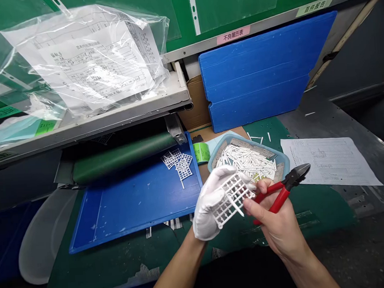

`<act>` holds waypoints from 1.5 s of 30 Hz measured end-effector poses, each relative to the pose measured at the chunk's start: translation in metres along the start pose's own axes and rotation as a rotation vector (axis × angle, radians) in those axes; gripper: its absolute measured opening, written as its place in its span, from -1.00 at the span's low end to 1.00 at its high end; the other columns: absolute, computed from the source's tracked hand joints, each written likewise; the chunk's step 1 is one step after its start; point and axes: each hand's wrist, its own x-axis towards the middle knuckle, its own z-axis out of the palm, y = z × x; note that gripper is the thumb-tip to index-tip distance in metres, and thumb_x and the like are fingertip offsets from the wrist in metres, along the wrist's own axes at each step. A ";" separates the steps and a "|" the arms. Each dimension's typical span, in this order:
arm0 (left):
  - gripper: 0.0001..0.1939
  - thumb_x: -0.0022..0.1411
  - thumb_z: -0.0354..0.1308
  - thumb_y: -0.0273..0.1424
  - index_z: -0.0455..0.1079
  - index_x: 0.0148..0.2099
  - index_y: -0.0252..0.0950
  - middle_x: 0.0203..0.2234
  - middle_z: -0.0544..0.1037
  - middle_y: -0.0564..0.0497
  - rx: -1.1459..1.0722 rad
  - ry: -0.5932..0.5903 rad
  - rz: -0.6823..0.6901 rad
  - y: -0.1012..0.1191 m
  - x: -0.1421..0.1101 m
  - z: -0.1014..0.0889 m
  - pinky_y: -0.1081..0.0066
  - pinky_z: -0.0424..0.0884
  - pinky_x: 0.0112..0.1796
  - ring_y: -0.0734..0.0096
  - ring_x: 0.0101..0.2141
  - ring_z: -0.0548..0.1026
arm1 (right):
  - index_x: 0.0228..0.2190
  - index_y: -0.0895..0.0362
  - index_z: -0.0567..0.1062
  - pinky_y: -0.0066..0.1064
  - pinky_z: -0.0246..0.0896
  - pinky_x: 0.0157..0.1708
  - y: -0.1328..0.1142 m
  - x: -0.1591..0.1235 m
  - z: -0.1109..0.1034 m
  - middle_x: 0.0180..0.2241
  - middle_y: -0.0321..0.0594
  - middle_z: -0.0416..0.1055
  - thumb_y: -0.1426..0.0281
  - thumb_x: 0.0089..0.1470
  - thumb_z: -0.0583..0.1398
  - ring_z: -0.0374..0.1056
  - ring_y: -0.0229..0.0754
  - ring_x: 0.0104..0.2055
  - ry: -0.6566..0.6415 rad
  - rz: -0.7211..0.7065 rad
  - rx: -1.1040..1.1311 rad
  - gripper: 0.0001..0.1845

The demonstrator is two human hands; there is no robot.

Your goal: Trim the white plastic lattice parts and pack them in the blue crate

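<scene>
My left hand (207,211), in a white glove, grips a white plastic lattice part (227,207) by its side, tilted in front of me. A thin white stick (236,206) lies across the lattice's face. My bare right hand (278,217) is closed around the red handles of a pair of side cutters (283,194). Their dark jaws point up and to the right, away from the lattice. The right thumb and index finger reach the lattice's right edge. Just beyond both hands stands a light blue basket (282,155) holding many loose white sticks (245,160).
On the left, a blue tray (127,210) holds several white lattice parts (180,164) below a green conveyor roller (123,157). A paper sheet (331,160) lies at right. A blue board (269,73) leans behind the basket. Bagged papers (97,63) rest on the upper shelf.
</scene>
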 end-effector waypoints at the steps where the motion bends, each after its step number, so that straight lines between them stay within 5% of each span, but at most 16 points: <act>1: -0.56 0.20 0.16 -0.30 0.28 0.11 -0.28 0.02 0.46 -0.22 0.025 0.007 0.024 -0.001 -0.001 0.003 -0.02 0.37 0.03 -0.13 0.07 0.42 | -0.29 0.03 0.19 -0.43 0.21 -0.33 0.001 -0.002 0.004 -0.31 -0.37 0.23 0.37 -0.03 0.40 0.24 -0.30 -0.31 0.002 -0.010 0.028 -0.53; 9: -0.57 0.15 0.25 -0.26 0.31 0.05 -0.22 0.02 0.46 -0.16 0.125 0.051 0.119 -0.009 -0.004 0.018 0.01 0.33 0.09 -0.07 0.08 0.40 | -0.30 0.03 0.19 -0.42 0.24 -0.30 0.003 -0.009 0.019 -0.28 -0.34 0.25 0.36 0.03 0.37 0.27 -0.26 -0.23 0.061 -0.031 0.136 -0.57; 17: -0.59 0.15 0.19 -0.28 0.30 0.05 -0.21 0.03 0.44 -0.16 0.084 0.073 0.106 -0.012 -0.007 0.021 0.02 0.37 0.04 -0.07 0.07 0.41 | -0.30 0.01 0.16 -0.42 0.23 -0.39 -0.002 -0.013 0.021 -0.33 -0.33 0.30 0.33 0.06 0.35 0.31 -0.24 -0.31 0.078 -0.099 -0.026 -0.57; 21: -0.58 0.16 0.13 -0.24 0.28 0.06 -0.22 -0.06 0.47 -0.17 -0.042 0.104 0.095 -0.014 -0.005 0.020 0.00 0.42 -0.03 -0.07 -0.01 0.46 | -0.25 0.02 0.24 -0.41 0.21 -0.43 -0.009 -0.012 0.008 -0.37 -0.36 0.22 0.25 0.16 0.26 0.24 -0.29 -0.41 -0.012 -0.122 -0.108 -0.73; 26: -0.60 0.15 0.11 -0.25 0.30 0.04 -0.25 -0.12 0.48 -0.14 -0.092 0.166 0.128 -0.016 -0.003 0.020 0.01 0.37 0.05 0.03 -0.07 0.50 | -0.15 0.02 0.31 -0.36 0.33 -0.25 -0.016 -0.012 -0.012 -0.12 -0.22 0.32 0.21 0.14 0.27 0.33 -0.24 -0.26 0.011 -0.139 -0.279 -0.70; 33: -0.59 0.14 0.19 -0.26 0.30 0.03 -0.24 -0.03 0.45 -0.16 0.005 0.165 0.135 -0.018 -0.007 0.023 -0.04 0.34 0.08 -0.09 0.06 0.42 | -0.29 0.04 0.26 -0.52 0.18 -0.44 -0.011 -0.014 -0.004 -0.44 -0.42 0.16 0.21 0.04 0.35 0.14 -0.35 -0.44 0.036 -0.056 -0.287 -0.62; 38: -0.55 0.10 0.24 -0.20 0.30 0.01 -0.22 -0.02 0.45 -0.17 0.026 0.219 0.118 -0.022 -0.007 0.025 -0.03 0.34 0.07 -0.11 0.07 0.41 | -0.39 0.04 0.15 -0.51 0.07 -0.53 -0.010 -0.015 0.008 -0.49 -0.44 0.06 0.22 0.06 0.33 0.05 -0.37 -0.51 0.076 -0.079 -0.290 -0.57; 42: -0.58 0.12 0.21 -0.22 0.29 0.01 -0.22 -0.03 0.45 -0.15 -0.013 0.209 0.134 -0.023 -0.006 0.025 -0.01 0.34 0.07 -0.07 0.06 0.42 | -0.33 0.03 0.22 -0.45 0.12 -0.53 -0.013 -0.016 0.004 -0.48 -0.40 0.16 0.15 0.10 0.28 0.14 -0.32 -0.51 0.092 -0.139 -0.436 -0.65; 45: -0.62 0.18 0.16 -0.24 0.29 0.02 -0.23 -0.06 0.46 -0.14 -0.010 0.218 0.168 -0.020 -0.005 0.024 0.01 0.34 0.08 -0.04 0.04 0.43 | -0.17 0.02 0.33 -0.37 0.20 -0.45 -0.015 -0.012 -0.018 -0.41 -0.31 0.30 0.09 0.15 0.22 0.25 -0.23 -0.44 0.081 -0.233 -0.728 -0.66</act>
